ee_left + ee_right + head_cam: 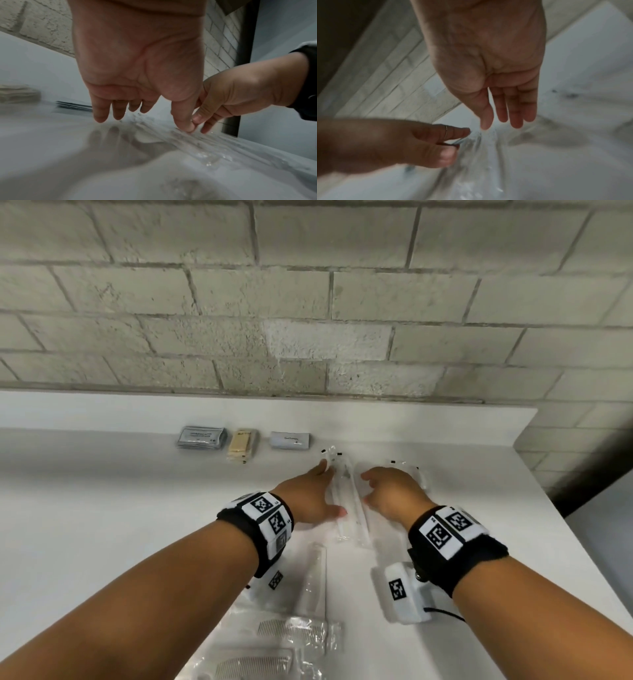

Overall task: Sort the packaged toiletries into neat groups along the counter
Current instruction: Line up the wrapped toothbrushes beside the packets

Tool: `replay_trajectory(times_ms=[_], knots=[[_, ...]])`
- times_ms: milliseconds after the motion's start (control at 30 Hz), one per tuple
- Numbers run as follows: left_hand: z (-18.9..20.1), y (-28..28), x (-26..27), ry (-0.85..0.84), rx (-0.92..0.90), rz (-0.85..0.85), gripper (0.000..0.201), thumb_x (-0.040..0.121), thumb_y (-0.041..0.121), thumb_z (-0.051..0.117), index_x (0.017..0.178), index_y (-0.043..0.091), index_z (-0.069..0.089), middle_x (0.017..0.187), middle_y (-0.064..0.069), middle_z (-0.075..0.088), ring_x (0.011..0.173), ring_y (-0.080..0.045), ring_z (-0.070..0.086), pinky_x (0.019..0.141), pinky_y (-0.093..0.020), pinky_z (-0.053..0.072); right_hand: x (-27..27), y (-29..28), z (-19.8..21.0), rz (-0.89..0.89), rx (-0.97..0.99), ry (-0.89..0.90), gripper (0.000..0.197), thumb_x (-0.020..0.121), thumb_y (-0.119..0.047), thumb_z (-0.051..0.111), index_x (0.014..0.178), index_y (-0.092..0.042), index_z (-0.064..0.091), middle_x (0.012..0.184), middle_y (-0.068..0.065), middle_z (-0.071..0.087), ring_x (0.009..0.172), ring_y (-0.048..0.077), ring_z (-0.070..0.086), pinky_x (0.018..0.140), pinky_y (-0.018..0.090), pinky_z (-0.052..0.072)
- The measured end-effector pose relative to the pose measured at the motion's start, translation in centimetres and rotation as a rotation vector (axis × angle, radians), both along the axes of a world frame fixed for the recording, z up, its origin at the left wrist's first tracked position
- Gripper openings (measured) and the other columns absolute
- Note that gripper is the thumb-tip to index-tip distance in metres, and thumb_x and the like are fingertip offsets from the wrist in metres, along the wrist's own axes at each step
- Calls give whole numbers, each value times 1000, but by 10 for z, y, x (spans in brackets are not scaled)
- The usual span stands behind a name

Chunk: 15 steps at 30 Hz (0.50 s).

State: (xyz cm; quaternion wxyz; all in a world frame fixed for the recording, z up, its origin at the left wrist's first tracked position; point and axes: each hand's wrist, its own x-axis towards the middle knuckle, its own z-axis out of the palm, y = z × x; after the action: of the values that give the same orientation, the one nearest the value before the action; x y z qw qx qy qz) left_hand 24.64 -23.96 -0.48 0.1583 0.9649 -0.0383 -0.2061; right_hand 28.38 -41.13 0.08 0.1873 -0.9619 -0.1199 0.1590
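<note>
The white counter (102, 508) runs along a grey brick wall (308, 285). The left hand (310, 494) and right hand (394, 493) lie with straight, loose fingers on either side of clear toothbrush packets (346, 501) at the middle, touching them but gripping nothing. Only the head view shows comb packets (291, 631) at 6 o'clock, and grey sachets (200, 438), tan packets (242, 447) and a white pack (290, 440) at 11 o'clock. Their writing is too blurry to read. The wrist views are smeared.
</note>
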Motion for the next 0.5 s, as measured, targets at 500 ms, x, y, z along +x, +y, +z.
replay_trajectory(times_ms=[500], knots=[[-2,4,9,89,78,-81,106,80,46,65,153,18,-5,161,2,-16,149,-17,4,117,-35,24,5,26,-19,193,-161,79,71,88,-25,62,150,-25,27,157,3,27,144,27,23,113,52,28]])
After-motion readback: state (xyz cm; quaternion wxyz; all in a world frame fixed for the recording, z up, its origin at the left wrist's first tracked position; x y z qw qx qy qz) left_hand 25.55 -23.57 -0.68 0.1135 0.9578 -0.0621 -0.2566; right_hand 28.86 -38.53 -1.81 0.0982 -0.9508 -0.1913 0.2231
